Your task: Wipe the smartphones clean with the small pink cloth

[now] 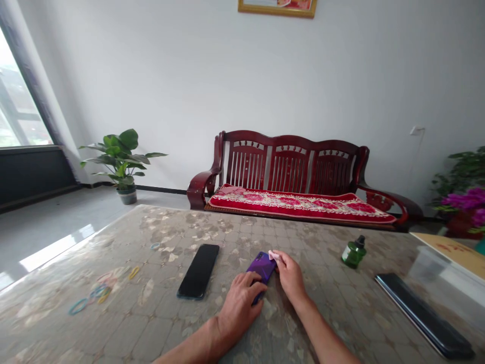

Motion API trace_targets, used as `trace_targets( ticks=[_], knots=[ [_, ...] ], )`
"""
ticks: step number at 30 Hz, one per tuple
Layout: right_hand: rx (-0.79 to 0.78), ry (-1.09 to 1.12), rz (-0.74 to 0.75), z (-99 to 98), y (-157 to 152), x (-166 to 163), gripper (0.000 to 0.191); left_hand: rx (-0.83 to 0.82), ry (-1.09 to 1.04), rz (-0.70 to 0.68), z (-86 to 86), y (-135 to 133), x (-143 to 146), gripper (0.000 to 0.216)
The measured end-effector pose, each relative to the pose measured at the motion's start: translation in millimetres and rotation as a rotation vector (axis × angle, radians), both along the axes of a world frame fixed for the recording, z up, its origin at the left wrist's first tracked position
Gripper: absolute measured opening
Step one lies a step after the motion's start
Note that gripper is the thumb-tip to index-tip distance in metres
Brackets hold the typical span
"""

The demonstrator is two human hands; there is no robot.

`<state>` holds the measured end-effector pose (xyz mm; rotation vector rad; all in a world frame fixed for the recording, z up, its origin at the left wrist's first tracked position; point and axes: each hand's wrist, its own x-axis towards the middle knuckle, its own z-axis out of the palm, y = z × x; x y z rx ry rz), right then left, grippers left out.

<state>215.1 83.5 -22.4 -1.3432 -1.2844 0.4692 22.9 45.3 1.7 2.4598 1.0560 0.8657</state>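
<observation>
A purple smartphone (261, 265) lies back up on the patterned tablecloth, its camera strip near the upper left corner. My left hand (242, 298) grips its lower part, thumb and fingers at the edges, hiding that end. Between the thumb and fingers of my right hand (291, 275) is a small whitish pad (273, 256), touching the phone's upper right corner. Left of my hands rests a black smartphone (198, 271), dark screen up. A green bottle with a black cap (353, 252) stands to the right of my right hand.
Colored hair ties (99, 292) lie on the table's left side. At right are a long dark case (422, 313) and a clear plastic box (449, 273) with a tan board over it. Beyond the table are a wooden bench (290, 164) and a potted plant (127, 194).
</observation>
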Motion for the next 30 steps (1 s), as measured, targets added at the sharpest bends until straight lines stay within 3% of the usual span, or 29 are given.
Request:
trace_targets(
  ticks=[6,11,18,25,30],
  knots=[
    [0.033,-0.098,-0.034,3.5,1,-2,0.032,-0.029,0.093,0.005,-0.4,-1,3,0.039],
    [0.071,-0.312,-0.064,4.3,-1,-5,0.031,-0.049,0.179,0.016,-1.5,0,6,0.045],
    [0.207,-0.757,-0.136,6.4,-9,-7,0.034,-0.081,0.249,0.053,0.8,-3,11,0.032],
    [-0.03,-1.03,-0.037,29.8,-28,-10,0.025,-0.122,0.285,0.073,4.3,-16,21,0.046],
    [-0.096,-1.038,0.048,36.2,-33,-5,0.028,-0.197,0.255,-0.126,19.0,-19,3,0.057]
  ],
)
